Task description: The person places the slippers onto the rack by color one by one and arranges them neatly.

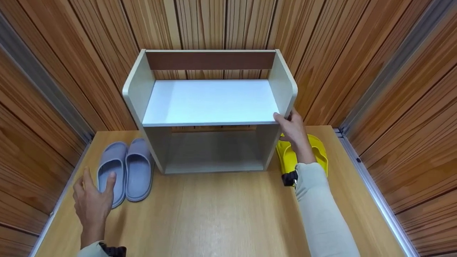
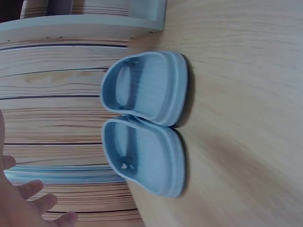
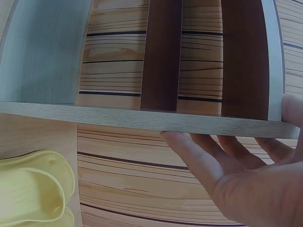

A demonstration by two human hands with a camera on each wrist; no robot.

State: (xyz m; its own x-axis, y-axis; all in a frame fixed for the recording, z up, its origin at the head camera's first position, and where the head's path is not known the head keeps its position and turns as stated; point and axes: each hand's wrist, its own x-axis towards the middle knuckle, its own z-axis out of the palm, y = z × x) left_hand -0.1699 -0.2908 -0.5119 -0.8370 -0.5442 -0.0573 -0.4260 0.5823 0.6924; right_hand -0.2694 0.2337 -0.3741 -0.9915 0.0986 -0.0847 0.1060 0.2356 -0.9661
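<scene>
A small two-tier white shelf (image 1: 210,101) stands against the back wall, both tiers bare. My right hand (image 1: 293,130) grips its right side panel (image 3: 189,122), thumb on the front edge and fingers along the outer face. To the left of the shelf sits a pair of grey-blue slippers (image 1: 138,175), side by side with their toes to the wall. My left hand (image 1: 93,200) is held near the outer slipper (image 2: 147,158), fingers spread and nothing in it. Under my right forearm, yellow slippers (image 1: 317,151) lie beside the shelf, partly hidden by the hand and sleeve.
Wood-patterned walls (image 1: 203,25) enclose the back and both sides. Metal rails (image 1: 378,192) run along the side edges of the light wooden floor (image 1: 210,214). Brown back slats (image 3: 162,56) cross behind the shelf.
</scene>
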